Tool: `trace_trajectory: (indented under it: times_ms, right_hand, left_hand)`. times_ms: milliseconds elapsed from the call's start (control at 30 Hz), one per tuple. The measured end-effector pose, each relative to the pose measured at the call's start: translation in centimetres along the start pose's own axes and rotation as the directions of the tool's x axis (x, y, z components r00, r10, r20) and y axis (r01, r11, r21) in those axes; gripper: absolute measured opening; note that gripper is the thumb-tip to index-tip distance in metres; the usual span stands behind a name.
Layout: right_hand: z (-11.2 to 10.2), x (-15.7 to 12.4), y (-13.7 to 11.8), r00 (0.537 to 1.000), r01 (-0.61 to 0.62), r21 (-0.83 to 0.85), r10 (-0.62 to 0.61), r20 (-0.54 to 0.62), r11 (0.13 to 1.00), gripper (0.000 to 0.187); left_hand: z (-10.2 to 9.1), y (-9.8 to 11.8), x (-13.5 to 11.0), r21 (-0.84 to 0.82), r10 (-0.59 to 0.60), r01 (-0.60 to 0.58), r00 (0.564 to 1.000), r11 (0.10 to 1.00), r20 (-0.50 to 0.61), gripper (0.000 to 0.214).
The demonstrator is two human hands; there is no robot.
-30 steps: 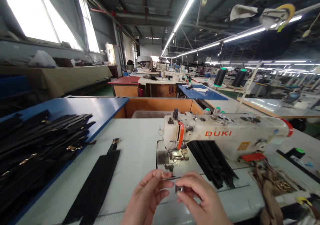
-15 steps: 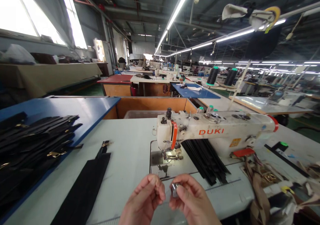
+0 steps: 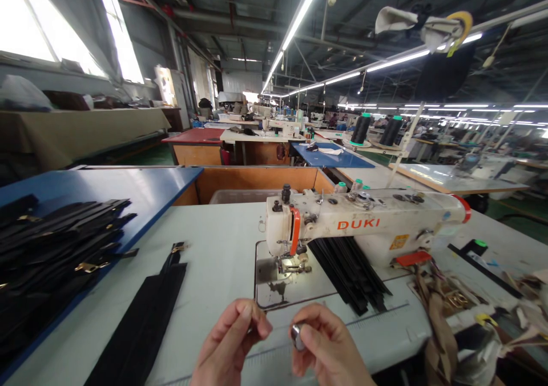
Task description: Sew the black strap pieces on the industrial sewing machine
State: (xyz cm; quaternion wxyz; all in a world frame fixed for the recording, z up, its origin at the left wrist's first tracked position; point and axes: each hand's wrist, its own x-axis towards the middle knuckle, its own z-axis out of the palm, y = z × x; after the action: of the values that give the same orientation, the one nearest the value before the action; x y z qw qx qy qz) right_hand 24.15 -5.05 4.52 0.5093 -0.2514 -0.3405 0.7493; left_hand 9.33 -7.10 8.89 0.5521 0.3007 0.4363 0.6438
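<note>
My right hand (image 3: 327, 343) pinches a small shiny metal bobbin case (image 3: 297, 337) between thumb and fingers, above the front edge of the sewing table (image 3: 214, 260). To its left, a short gap away, my left hand (image 3: 233, 340) is closed in a pinch; whatever lies between its fingertips is too small to make out. Just beyond both hands stands a white DUKI sewing machine (image 3: 385, 220), its needle plate (image 3: 269, 289) bare of cloth. On the table to the left lies a long black strap piece (image 3: 141, 317) with a metal fitting at its far end.
A bundle of black strips (image 3: 349, 274) lies under the machine arm. Black pieces with gold clasps (image 3: 64, 243) are heaped on the blue table (image 3: 166, 177) at left. Brown straps and scraps (image 3: 440, 323) crowd the right side. Black thread cones (image 3: 361, 129) stand behind.
My hands have drawn apart, the left moving leftward. The bobbin case has turned slightly in my right fingers. The view has shifted a little.
</note>
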Motion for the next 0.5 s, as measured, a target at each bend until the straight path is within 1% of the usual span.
trace_trajectory:
  times_ms: [100, 233, 333, 400, 500]
  right_hand:
    - [-0.1, 0.0, -0.2, 0.999, 0.028, -0.068, -0.030, -0.035, 0.997, 0.035]
    - [-0.8, 0.1, 0.0, 0.999, 0.029, -0.121, -0.024, 0.044, 0.992, 0.033]
    - [-1.4, 0.2, 0.4, 0.998, 0.013, -0.120, -0.005, 0.062, 0.993, 0.034]
    - [-1.6, 0.1, 0.5, 0.997, -0.016, -0.104, 0.023, 0.068, 0.994, 0.035]
    - [-1.5, 0.0, 0.6, 0.993, -0.065, -0.068, 0.071, 0.097, 0.996, 0.035]
  left_hand:
    - [0.7, 0.8, -0.4, -0.039, 0.001, -0.001, 1.000, 0.999, -0.004, 0.033]
    - [1.8, 1.4, -0.5, -0.117, -0.058, 0.068, 0.995, 0.991, 0.087, 0.030]
    - [2.3, 1.1, -0.5, -0.150, -0.113, 0.131, 0.986, 0.980, 0.122, 0.033]
    - [2.4, 0.6, -0.6, -0.134, -0.131, 0.146, 0.985, 0.980, 0.114, 0.035]
    - [2.3, -0.1, -0.8, -0.052, -0.107, 0.111, 0.991, 0.992, 0.077, 0.037]
